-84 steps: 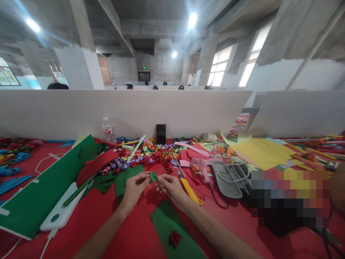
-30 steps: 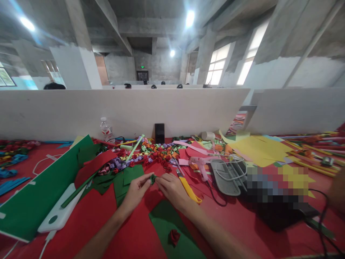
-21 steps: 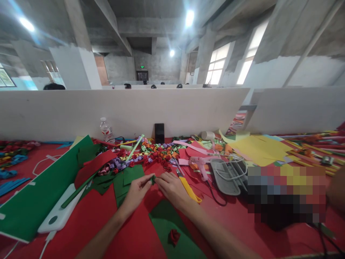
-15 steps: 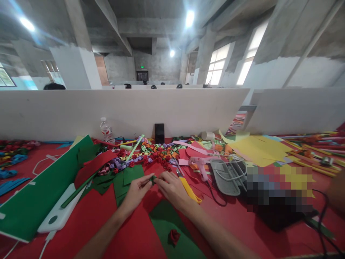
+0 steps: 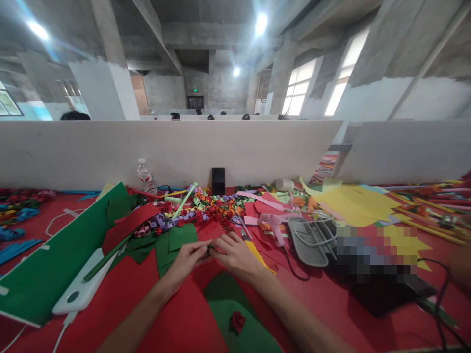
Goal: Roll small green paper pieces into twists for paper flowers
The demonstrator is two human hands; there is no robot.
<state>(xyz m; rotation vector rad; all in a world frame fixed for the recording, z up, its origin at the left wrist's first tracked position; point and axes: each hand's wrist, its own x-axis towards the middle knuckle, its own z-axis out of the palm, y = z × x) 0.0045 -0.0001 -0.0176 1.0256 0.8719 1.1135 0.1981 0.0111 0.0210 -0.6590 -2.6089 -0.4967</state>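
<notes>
A small dark green piece of paper (image 5: pixel 210 247), mostly covered by fingers, is pinched between my two hands at mid-table. My left hand (image 5: pixel 187 260) grips it from the left with thumb and forefinger. From the right, my right hand (image 5: pixel 233 252) holds it with its fingertips closed. Below the hands, a folded red paper rose (image 5: pixel 238 321) rests on a green paper sheet (image 5: pixel 221 294). Beside my right hand lies a yellow-handled utility knife (image 5: pixel 259 257), partly hidden. Green paper squares (image 5: pixel 183 238) lie just beyond my left hand.
A pink glue gun (image 5: pixel 275 226) with a cord lies right of the hands, near a grey tray (image 5: pixel 307 245). Many small paper flowers (image 5: pixel 206 211) are heaped behind. A phone (image 5: pixel 218 180) and a bottle (image 5: pixel 144 174) stand by the white partition (image 5: pixel 176 147). A white power bank-like box (image 5: pixel 79 289) sits left.
Both hands stay at nearly the same place, their fingers shifting slightly around the green paper piece, which is now more covered. The view has moved a little.
</notes>
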